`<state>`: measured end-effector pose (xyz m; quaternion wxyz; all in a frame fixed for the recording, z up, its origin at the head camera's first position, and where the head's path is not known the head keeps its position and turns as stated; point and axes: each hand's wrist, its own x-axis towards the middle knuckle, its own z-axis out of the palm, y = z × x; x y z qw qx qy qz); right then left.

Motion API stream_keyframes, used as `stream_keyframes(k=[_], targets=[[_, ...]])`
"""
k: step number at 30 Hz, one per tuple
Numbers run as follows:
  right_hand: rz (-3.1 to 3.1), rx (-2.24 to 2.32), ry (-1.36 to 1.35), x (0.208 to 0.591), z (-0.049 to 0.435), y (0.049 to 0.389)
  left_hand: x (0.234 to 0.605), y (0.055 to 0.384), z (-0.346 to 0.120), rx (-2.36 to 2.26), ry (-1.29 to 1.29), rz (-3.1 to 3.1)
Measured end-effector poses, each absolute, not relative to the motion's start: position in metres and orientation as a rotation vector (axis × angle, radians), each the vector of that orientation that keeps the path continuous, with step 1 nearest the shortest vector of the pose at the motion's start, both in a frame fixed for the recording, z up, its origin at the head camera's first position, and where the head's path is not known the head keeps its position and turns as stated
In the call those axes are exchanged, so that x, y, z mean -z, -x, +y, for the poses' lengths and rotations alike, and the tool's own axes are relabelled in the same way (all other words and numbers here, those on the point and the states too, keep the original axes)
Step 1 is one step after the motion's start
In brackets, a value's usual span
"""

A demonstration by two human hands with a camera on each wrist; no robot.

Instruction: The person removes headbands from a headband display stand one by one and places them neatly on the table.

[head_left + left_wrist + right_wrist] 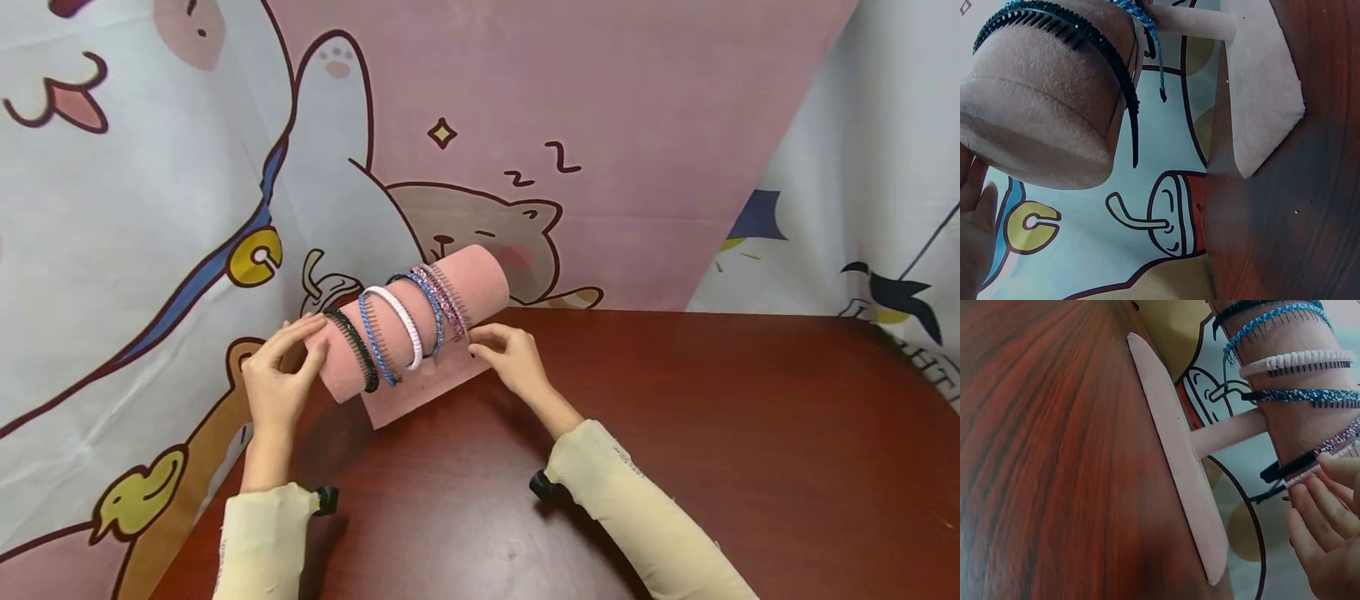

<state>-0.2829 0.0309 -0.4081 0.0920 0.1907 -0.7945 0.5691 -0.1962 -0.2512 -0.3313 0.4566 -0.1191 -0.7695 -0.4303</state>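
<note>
A pink fuzzy headband stand [480,279] has a thick horizontal roll on a post and a flat base [420,387]. Around the roll sit several toothed headbands: a black sparkly one [1107,53], a blue braided one [377,337], a white one [401,317], a blue glitter one [433,304] and a purple-pink glitter one [448,308]. At the roll's left end, my left hand [277,375] rests its fingers beside the black headband. My right hand [513,358] pinches the lower end of a pale pink glitter headband [1302,477] near the roll's right part.
The stand is on a dark red-brown wooden table [675,433]. A cartoon-printed cloth [637,125] hangs behind and along the left side, close to the stand and the left hand.
</note>
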Motion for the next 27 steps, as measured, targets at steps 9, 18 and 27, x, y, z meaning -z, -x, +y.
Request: stream_keyframes(k=[9,18,27], targets=[[-2.301,-1.738,-0.502,0.4114,0.0249,0.2833,0.3329,0.196,-0.2492,1.081,0.284,-1.891],[-2.255,-1.764,-0.504,0.41,0.0239,0.2829,0.3332,0.1981,-0.2493,1.082,0.287,-1.883],[-2.212,-1.774,-0.481,0.4081,0.0256,0.2818,0.3334,0.1985,-0.2499,1.076,0.281,-1.878]])
